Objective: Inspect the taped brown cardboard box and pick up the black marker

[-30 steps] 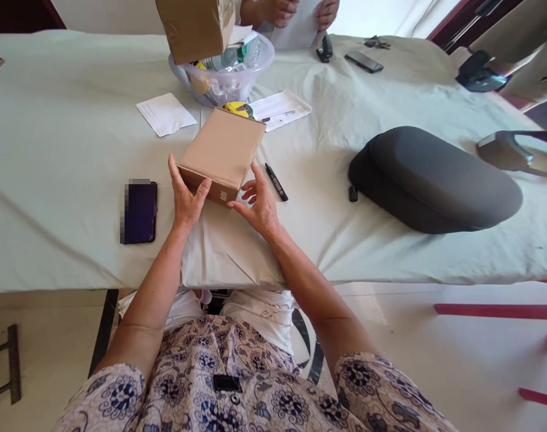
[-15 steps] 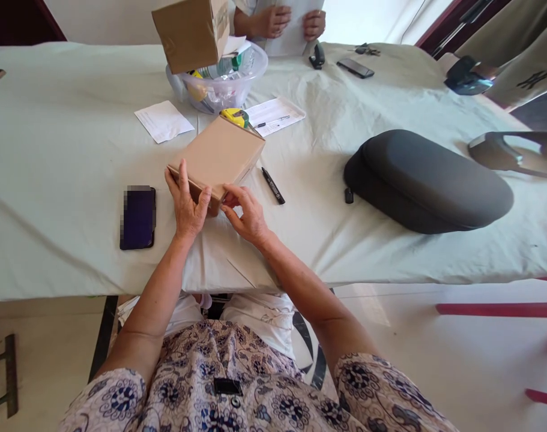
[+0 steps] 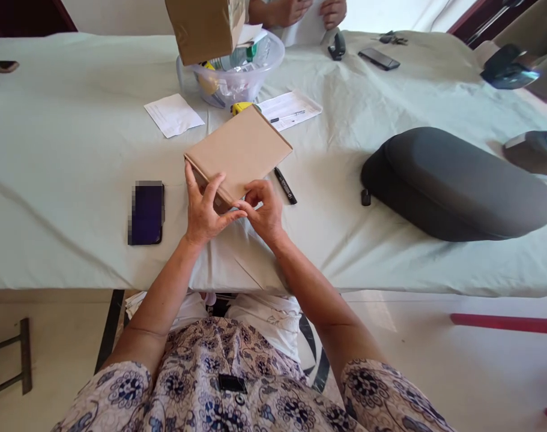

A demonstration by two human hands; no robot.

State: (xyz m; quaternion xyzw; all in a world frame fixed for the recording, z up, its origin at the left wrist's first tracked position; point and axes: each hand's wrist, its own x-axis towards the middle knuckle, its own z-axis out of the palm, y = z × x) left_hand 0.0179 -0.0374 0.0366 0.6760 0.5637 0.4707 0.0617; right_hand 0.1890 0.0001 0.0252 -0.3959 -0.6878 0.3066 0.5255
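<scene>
Turned flatter since the last frame, a cardboard box [image 3: 239, 150] sits pinched at its near corner between left hand [image 3: 205, 210] and right hand [image 3: 264, 210].

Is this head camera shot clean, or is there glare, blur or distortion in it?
In the head view, daylight washes out the floor at right, a pixelated patch blurs part of the phone, the wide lens seems to bow the table, and the left hand and right hand on the cardboard box look fairly sharp.
</scene>
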